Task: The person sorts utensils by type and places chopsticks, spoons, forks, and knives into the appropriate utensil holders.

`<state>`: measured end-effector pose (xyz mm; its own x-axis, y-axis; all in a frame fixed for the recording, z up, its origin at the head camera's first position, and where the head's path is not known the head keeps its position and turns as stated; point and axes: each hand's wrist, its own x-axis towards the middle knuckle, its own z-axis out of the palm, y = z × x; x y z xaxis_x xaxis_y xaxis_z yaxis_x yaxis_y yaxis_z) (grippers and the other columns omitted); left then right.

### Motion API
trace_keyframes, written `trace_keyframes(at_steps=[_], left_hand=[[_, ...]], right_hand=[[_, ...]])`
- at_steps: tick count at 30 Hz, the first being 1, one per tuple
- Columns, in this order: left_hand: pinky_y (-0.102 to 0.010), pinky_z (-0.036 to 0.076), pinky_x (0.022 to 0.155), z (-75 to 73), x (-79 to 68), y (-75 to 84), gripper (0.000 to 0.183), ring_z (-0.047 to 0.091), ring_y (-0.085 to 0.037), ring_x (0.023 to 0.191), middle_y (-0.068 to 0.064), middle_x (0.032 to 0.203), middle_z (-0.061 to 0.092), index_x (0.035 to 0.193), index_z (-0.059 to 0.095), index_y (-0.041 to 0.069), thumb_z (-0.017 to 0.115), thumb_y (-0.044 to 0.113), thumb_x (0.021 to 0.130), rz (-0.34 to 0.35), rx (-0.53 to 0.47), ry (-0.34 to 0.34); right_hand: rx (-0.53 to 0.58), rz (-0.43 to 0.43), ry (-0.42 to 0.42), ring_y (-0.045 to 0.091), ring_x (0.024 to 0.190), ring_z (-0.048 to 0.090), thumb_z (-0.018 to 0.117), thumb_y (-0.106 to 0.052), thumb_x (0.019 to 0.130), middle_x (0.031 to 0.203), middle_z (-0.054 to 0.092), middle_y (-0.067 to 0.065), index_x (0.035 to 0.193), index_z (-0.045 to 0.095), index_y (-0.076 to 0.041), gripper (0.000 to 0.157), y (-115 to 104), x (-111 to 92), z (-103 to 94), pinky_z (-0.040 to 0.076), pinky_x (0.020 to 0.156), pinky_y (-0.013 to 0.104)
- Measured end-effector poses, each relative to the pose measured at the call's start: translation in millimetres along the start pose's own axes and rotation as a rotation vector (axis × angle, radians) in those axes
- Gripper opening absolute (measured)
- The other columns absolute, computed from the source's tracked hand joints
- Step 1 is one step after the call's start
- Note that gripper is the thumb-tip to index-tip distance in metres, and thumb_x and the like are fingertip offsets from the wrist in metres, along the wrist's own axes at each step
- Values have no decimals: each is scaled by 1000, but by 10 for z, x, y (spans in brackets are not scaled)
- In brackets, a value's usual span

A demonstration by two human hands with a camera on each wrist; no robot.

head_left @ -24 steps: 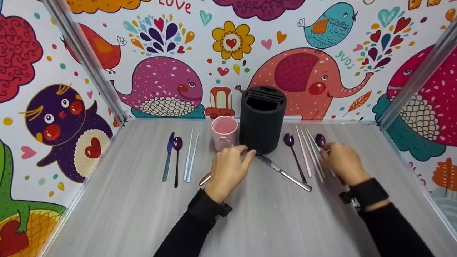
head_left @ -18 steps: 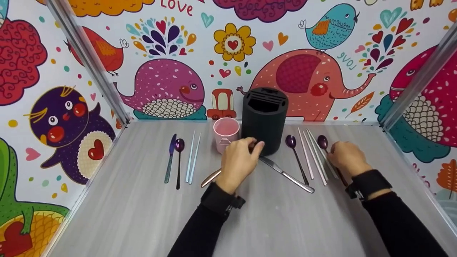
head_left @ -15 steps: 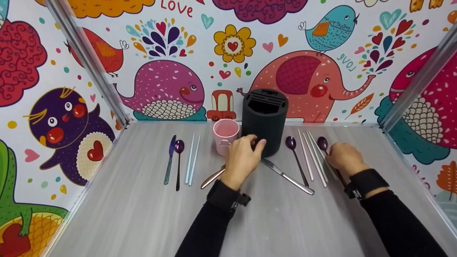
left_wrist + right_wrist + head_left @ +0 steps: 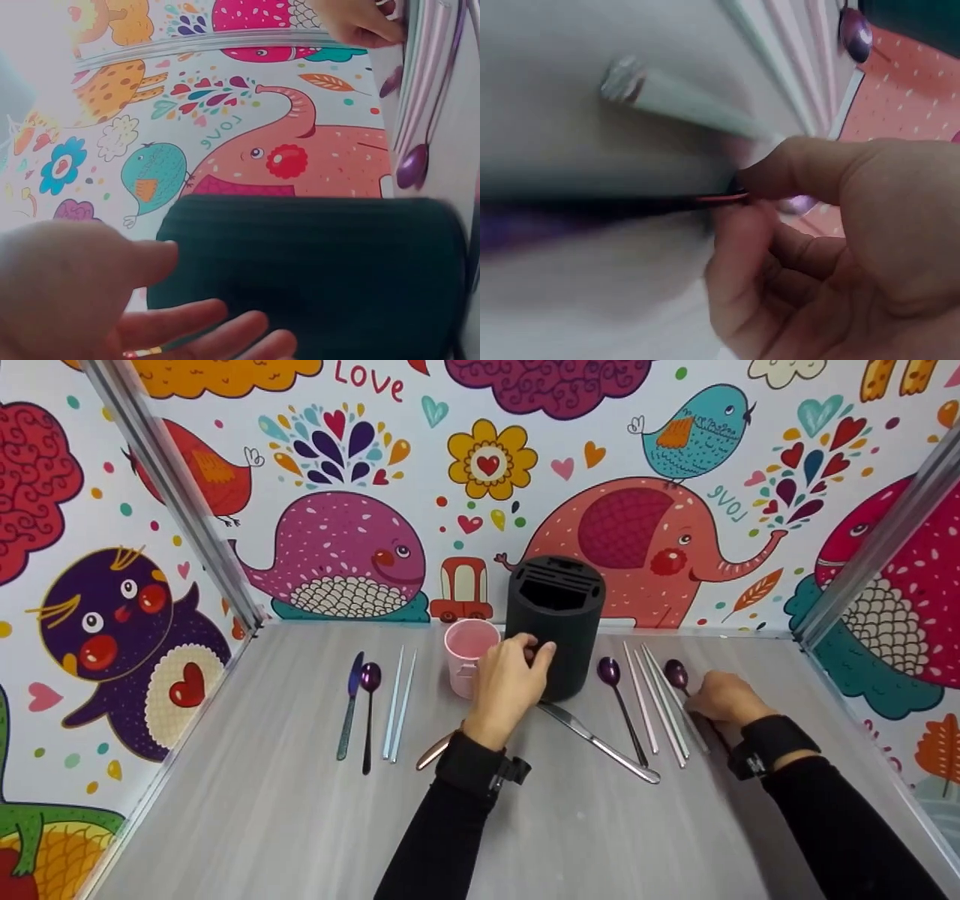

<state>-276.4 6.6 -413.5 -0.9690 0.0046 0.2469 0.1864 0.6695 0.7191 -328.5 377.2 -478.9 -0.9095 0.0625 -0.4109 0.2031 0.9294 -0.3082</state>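
My left hand (image 4: 508, 686) is in front of a black cylindrical cutlery holder (image 4: 556, 637). In the left wrist view its fingers (image 4: 225, 334) are spread and hold nothing; whether they touch the holder (image 4: 315, 262), I cannot tell. My right hand (image 4: 727, 699) pinches the thin dark handle of a purple spoon (image 4: 676, 673) between thumb and forefinger, low over the table. The right wrist view shows this handle (image 4: 660, 201) blurred, with a pale green chopstick (image 4: 690, 105) beside it. Left of the spoon lie several chopsticks (image 4: 664, 712) and another purple spoon (image 4: 610, 671).
A pink cup (image 4: 461, 660) stands left of the holder. A silver knife (image 4: 600, 742) slants across the table before it, and a copper-coloured handle (image 4: 433, 751) shows beside my left wrist. Farther left lie a purple-blue knife (image 4: 350, 709), a spoon (image 4: 370, 679) and two pale blue chopsticks (image 4: 397, 705).
My left hand has moved right and slightly up, to the front of the holder. My right hand has shifted a little to the right, off the chopsticks, and stays at the spoon's handle.
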Motion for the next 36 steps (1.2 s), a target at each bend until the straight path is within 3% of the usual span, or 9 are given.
trace_keyframes(at_steps=[5, 9, 13, 18, 22, 24, 26, 30, 36], left_hand=[[-46, 63, 98, -58, 44, -58, 43, 75, -27, 108, -9, 124, 82, 137, 76, 11, 68, 45, 110, -43, -20, -3], [-48, 61, 105, -51, 79, -57, 44, 75, -28, 116, -10, 134, 79, 140, 74, 12, 68, 43, 110, -55, -51, 22], [-47, 61, 105, -28, 106, -40, 37, 74, -28, 115, -9, 130, 78, 130, 75, 11, 68, 42, 110, -39, -67, 75], [-45, 59, 103, -7, 134, -19, 31, 71, -27, 113, -10, 126, 71, 125, 70, 12, 70, 39, 108, -46, -90, 128], [-48, 58, 112, 12, 149, -7, 42, 68, -29, 121, -12, 141, 66, 141, 61, 13, 72, 37, 108, -72, -140, 119], [-49, 57, 114, 22, 154, -5, 49, 68, -30, 123, -14, 146, 63, 149, 57, 13, 72, 35, 108, -63, -155, 117], [-50, 57, 114, 30, 154, -7, 57, 67, -32, 126, -16, 149, 61, 156, 53, 13, 73, 34, 107, -42, -157, 122], [-51, 55, 117, 46, 152, -16, 68, 66, -34, 133, -18, 157, 57, 165, 46, 9, 73, 32, 107, 0, -138, 133], [-54, 49, 124, 65, 143, -26, 73, 61, -36, 145, -19, 168, 50, 169, 40, 6, 71, 32, 108, -4, -110, 100]], right_hand=[[72, -12, 3, 26, 81, 68, 65, -19, 101, 90, 67, 16, 114, 70, 14, 36, 136, 9, -81, 55, 66, 31], [126, -115, 93, 25, 82, 68, 64, -19, 102, 93, 69, 18, 117, 68, 14, 36, 206, -12, -129, 55, 67, 33], [261, -221, 231, 19, 79, 73, 60, -16, 109, 104, 73, 28, 131, 65, 15, 39, 126, -108, -277, 59, 66, 28], [387, -327, 501, 7, 77, 78, 63, -27, 114, 112, 79, 27, 136, 70, 2, 37, -379, -489, -644, 58, 67, 19], [536, -489, 744, -1, 74, 75, 75, -29, 108, 95, 83, 0, 125, 79, -3, 31, -968, -812, -908, 57, 71, 13], [621, -600, 818, 2, 76, 75, 79, -23, 104, 90, 81, -10, 119, 82, -2, 26, -1258, -922, -994, 59, 74, 13], [680, -685, 851, 5, 78, 75, 80, -18, 103, 89, 80, -12, 114, 83, -2, 20, -1523, -991, -1046, 59, 75, 14], [702, -805, 810, 9, 84, 79, 79, -13, 103, 98, 84, 6, 112, 83, -1, 15, -1954, -984, -1023, 63, 79, 17], [585, -789, 650, 17, 87, 79, 75, -15, 106, 107, 83, 17, 120, 82, -1, 20, -2331, -723, -769, 64, 83, 19]])
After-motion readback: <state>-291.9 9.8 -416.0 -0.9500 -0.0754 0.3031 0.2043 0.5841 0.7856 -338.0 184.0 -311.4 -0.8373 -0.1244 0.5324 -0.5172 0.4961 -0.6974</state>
